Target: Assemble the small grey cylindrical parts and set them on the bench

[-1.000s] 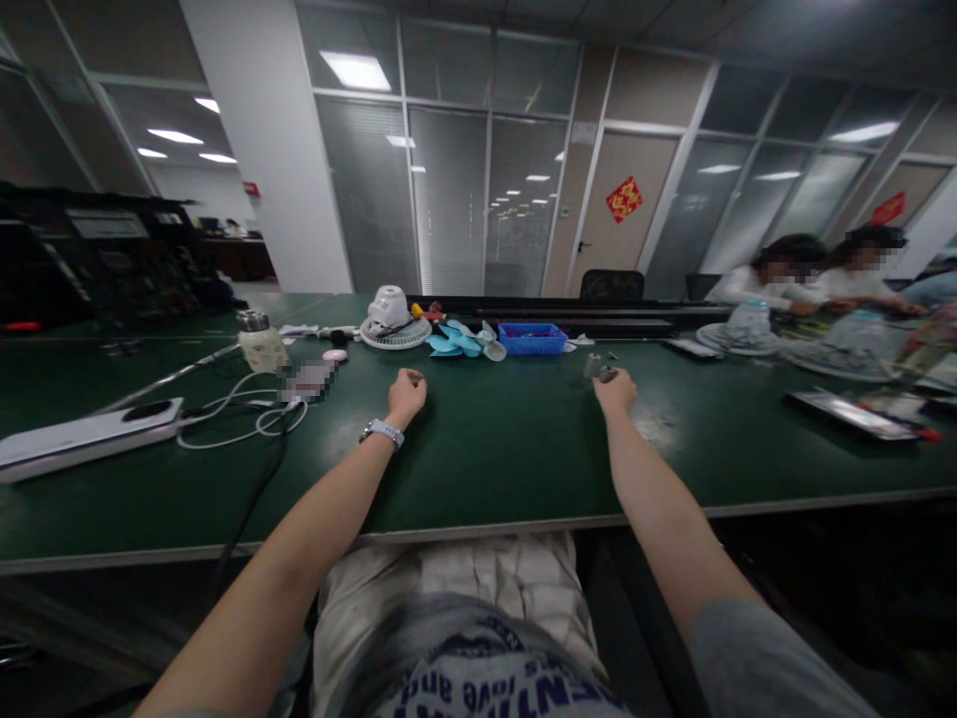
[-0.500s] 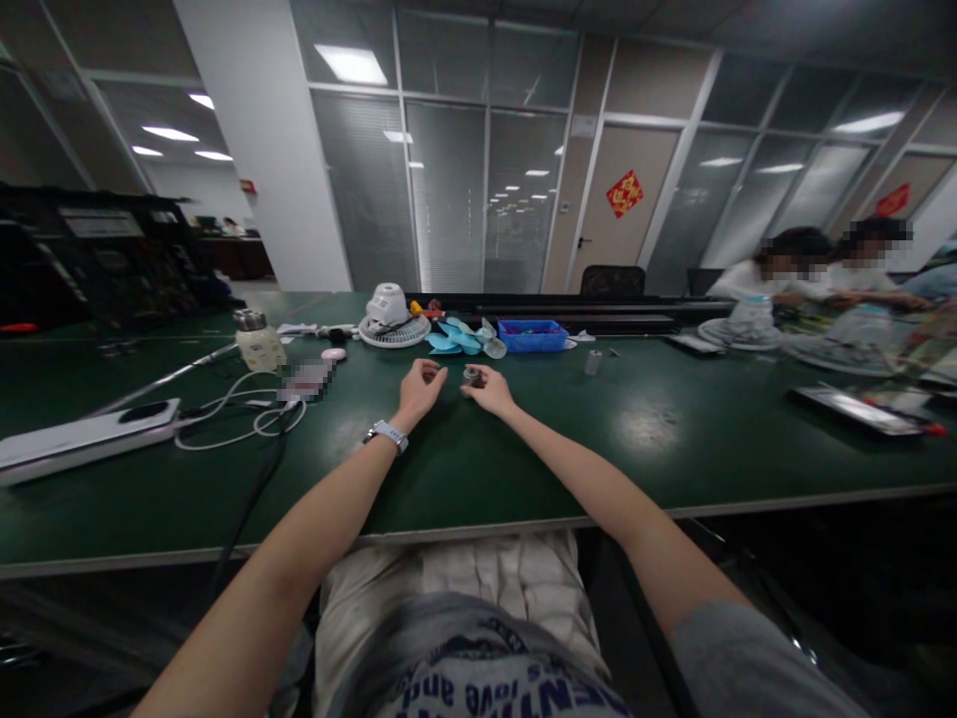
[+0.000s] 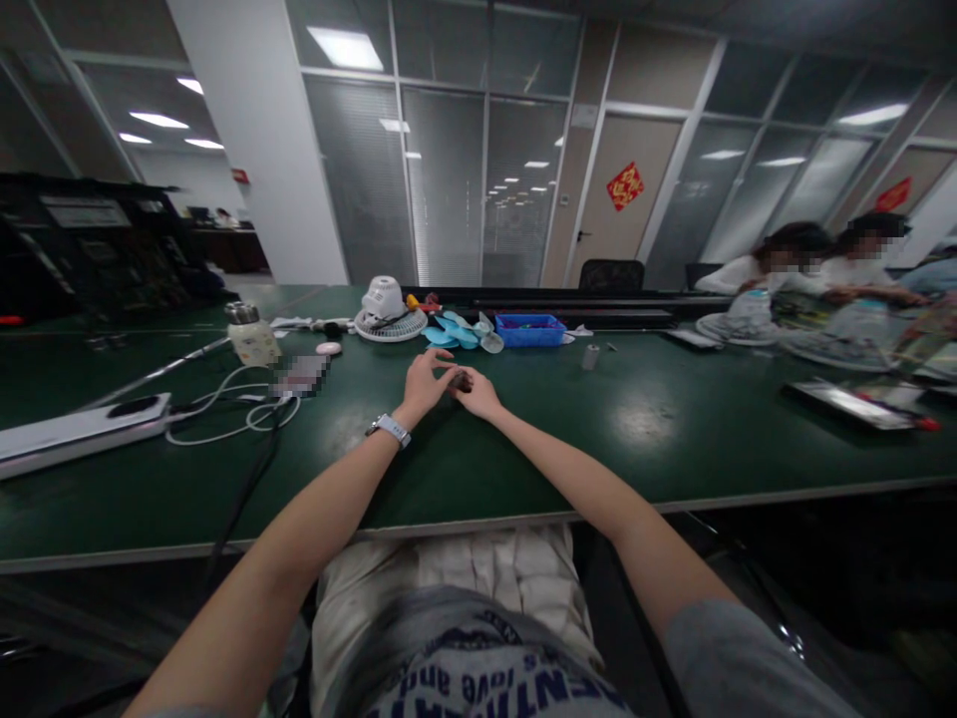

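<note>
My right hand [image 3: 478,395] grips a small dark-metal cylinder [image 3: 463,380], which looks like a little motor and is partly covered by the fingers. Close on its left is my left hand [image 3: 426,385], wearing a watch at the wrist. The left thumb reaches to the cylinder and seems to touch it, while the other fingers arch above with a gap to the thumb. Both hands are just over the green table [image 3: 523,459]. A second small silver cylinder [image 3: 590,357] stands upright to the right of my hands.
Behind my hands lie blue fan blades [image 3: 458,331], a white fan head with grille [image 3: 389,325] and a blue tray [image 3: 530,331]. On the left are a bottle [image 3: 252,337], cables [image 3: 246,436] and a white power bank-like box [image 3: 86,436]. Two people work at far right.
My hands have come together: the left moved right to the cylinder, and the right brought it slightly left. The cylinder is now more covered by fingers. The view shifted slightly.
</note>
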`<state>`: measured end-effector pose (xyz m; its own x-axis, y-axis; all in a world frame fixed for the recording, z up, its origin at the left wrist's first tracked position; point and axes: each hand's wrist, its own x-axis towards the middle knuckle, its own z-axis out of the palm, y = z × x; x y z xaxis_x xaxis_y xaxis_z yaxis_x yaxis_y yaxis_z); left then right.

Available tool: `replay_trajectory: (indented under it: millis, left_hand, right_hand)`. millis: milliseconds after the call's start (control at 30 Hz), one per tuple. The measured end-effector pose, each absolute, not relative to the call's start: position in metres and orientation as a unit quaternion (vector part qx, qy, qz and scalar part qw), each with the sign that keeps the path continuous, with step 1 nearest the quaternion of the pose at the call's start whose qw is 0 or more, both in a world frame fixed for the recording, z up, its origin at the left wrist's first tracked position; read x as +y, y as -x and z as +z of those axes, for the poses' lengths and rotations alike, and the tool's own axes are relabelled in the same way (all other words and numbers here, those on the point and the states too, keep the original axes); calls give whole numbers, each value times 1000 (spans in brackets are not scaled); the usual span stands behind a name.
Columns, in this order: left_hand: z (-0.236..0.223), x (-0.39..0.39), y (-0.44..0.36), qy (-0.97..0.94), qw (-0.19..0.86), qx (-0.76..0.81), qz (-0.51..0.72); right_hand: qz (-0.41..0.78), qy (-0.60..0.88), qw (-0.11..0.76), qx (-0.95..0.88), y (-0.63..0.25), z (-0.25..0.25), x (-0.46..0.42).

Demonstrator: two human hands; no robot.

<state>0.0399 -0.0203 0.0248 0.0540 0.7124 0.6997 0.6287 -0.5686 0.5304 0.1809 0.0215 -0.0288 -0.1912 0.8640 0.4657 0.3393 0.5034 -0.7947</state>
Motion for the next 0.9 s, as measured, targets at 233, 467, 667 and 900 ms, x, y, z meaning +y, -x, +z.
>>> replay_trajectory:
  millis: [233,467,667,900]
  left_hand:
    - [36,-22,-45,-698,103,501,501]
    - [43,-19,-46,-657,96,533,525]
    - [26,-9,-21,-647,90,552,518]
    - [2,2,-8,-694,141,565,423]
  right_hand:
    - [266,430,481,-717,-181,-24,14]
    - [266,446,463,-718,-182,-19,7]
    - [251,451,469,-717,-181,-18,3]
    - [133,602,531,-582,-228,6,-1]
